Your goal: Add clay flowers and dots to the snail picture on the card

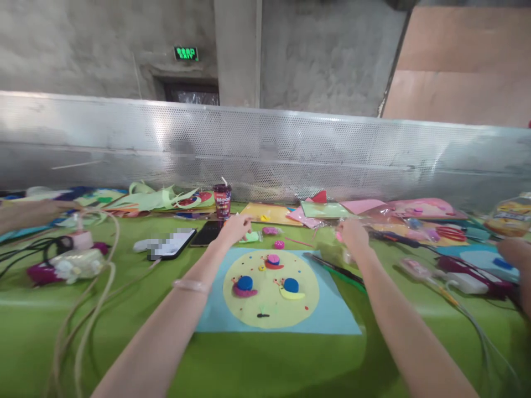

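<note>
Three snails [244, 286] done on yellow circle [269, 307]; more trimming left, I judge. My left hand [235, 228] by green piece [250, 237], right hand [352, 233] on bag [327, 247]; both grips unclear.

The table cover [265, 365] is matt green, cloth-like and softly creased, and on it lie a smooth matt blue paper sheet [332, 320] and a yellow paper disc [269, 309]. At twelve o'clock from the disc stands a perforated metal panel [290, 143] with a dull silver sheen, a rough grey concrete wall [323, 55] above it and bare matt plywood [460, 61] at two o'clock. The phone [172, 244] at ten o'clock has a glossy face.
</note>
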The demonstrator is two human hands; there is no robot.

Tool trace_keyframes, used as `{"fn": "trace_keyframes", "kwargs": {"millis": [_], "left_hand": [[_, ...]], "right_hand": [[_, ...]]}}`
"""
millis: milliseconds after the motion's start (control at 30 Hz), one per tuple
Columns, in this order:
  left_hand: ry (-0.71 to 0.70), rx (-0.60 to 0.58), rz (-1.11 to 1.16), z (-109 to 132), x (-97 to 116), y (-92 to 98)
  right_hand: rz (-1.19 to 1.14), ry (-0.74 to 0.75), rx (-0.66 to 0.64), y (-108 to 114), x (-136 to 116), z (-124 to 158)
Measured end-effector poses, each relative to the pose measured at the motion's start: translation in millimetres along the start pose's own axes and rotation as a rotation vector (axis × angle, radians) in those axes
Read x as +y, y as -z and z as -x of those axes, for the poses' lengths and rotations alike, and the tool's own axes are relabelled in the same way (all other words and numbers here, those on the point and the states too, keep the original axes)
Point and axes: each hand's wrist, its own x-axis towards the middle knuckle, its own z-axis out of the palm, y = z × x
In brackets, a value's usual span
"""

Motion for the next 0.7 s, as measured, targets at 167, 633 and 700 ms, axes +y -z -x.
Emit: {"fn": "trace_keyframes", "kwargs": {"millis": [167, 633, 700], "left_hand": [[0.089, -0.045, 0.263, 7, -4, 3.1], [0.123, -0.199, 0.660, 11, 9, -5.3], [0.148, -0.225, 0.637, 12, 9, -5.6]], "right_hand": [[-0.128, 0.183, -0.021, 6, -31, -6], [-0.460, 0.774, 0.120, -48, -154, 30], [-0.476, 0.791, 0.122, -57, -150, 31]]}}
